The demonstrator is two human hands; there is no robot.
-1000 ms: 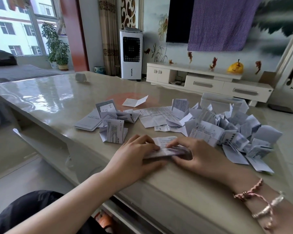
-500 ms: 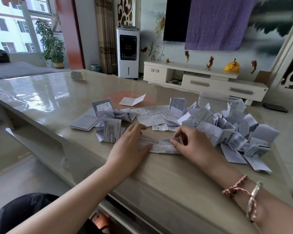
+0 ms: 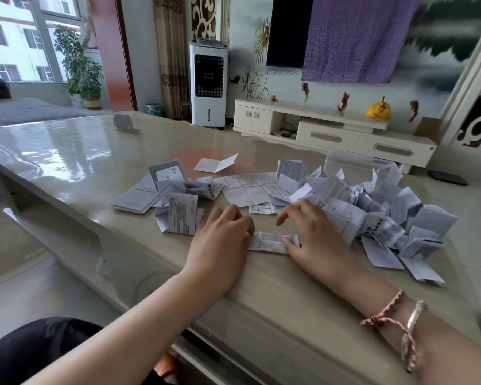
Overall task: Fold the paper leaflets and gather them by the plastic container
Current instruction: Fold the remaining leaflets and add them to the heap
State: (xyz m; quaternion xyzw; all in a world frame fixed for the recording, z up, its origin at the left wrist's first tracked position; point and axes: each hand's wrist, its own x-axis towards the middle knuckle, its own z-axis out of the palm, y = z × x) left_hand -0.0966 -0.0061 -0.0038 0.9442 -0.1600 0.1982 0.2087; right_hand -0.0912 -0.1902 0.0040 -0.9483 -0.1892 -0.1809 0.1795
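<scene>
A narrow folded leaflet strip (image 3: 267, 242) lies flat on the beige table (image 3: 275, 295) near its front edge. My left hand (image 3: 222, 243) presses the strip's left end with its fingers laid over it. My right hand (image 3: 314, 234) presses the right end under the thumb, fingers spread and relaxed above. A big heap of folded leaflets (image 3: 372, 212) spreads to the right, in front of a clear plastic container (image 3: 353, 162). Unfolded sheets (image 3: 250, 187) lie behind my hands, and a smaller cluster of leaflets (image 3: 178, 209) sits to the left.
A booklet (image 3: 135, 200) lies at the left of the cluster, and a half-open card (image 3: 215, 164) stands further back. A small pale object (image 3: 122, 121) sits at the table's far side. Beyond are a white air cooler (image 3: 208, 87) and a TV cabinet (image 3: 333, 132).
The leaflet has been flattened into a narrow strip. My hands have slid apart along it to its two ends, and my right fingers have lifted and spread.
</scene>
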